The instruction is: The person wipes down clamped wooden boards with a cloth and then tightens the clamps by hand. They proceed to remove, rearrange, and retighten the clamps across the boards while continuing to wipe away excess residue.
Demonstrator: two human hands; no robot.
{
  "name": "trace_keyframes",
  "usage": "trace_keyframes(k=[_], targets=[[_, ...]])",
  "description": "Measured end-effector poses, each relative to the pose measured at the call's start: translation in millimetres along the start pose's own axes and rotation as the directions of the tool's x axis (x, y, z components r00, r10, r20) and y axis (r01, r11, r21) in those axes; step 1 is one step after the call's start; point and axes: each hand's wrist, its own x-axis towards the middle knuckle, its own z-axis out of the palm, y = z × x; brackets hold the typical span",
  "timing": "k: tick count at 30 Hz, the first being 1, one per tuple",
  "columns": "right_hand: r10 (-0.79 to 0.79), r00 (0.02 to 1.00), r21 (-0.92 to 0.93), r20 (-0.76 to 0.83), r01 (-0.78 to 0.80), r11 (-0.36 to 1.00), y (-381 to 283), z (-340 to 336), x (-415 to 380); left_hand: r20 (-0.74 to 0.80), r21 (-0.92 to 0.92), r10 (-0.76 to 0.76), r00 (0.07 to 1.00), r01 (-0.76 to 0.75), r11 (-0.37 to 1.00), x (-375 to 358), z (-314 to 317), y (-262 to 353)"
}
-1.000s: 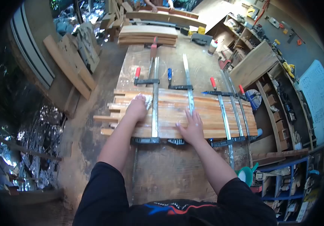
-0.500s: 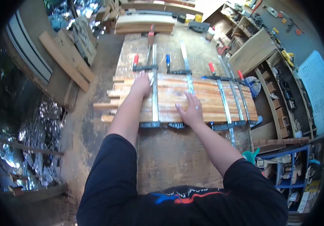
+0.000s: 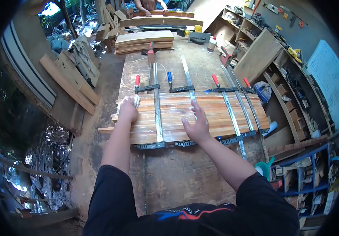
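A panel of glued wood strips (image 3: pixel 177 108) lies on the workbench, its strips uneven at the left end. Several bar clamps cross it, among them a left one (image 3: pixel 158 118) and a middle one with a blue handle (image 3: pixel 170 77). My left hand (image 3: pixel 128 109) presses a crumpled white rag (image 3: pixel 136 101) onto the panel near its left end; the fingers are closed over the rag. Over the panel's near middle, beside the middle clamp's bar, is my right hand (image 3: pixel 197 125), fingers stretched out and holding nothing. Whether its palm touches the wood is hard to see.
Stacked boards (image 3: pixel 144 39) lie at the bench's far end, where another person's hands (image 3: pixel 149 13) rest by a long board. A cup (image 3: pixel 211 44) stands at the back right. Shelves (image 3: pixel 291 98) line the right side; a green container (image 3: pixel 263 169) is at lower right.
My left hand has moved left with the rag, from beside the left clamp toward the panel's end. My right hand stays near the middle. The view has tilted up, showing another person.
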Motion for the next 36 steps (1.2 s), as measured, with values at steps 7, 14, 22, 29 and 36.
trace_keyframes(k=[7,14,22,29,36], targets=[[-0.477,0.872,0.085,0.111,0.47,0.879,-138,-11,165,0.135,-0.009,0.065,0.989,-0.064,0.998,-54,-8,56],[-0.076,0.963,-0.142,-0.26,0.039,0.989,-47,-75,265,0.174,0.029,-0.016,0.985,0.011,1.0,-34,-18,51],[0.197,0.962,-0.05,-0.191,-0.21,0.977,55,-116,118,0.016,0.115,-0.135,0.991,0.132,0.985,9,12,65],[0.186,0.961,-0.339,0.203,-0.109,0.934,38,-6,-52,0.142,-0.161,0.176,0.974,-0.153,0.975,-25,8,80],[0.141,0.967,-0.387,0.214,-0.049,0.921,38,-9,-48,-0.037,0.203,-0.001,0.999,0.009,0.979,48,-4,4]])
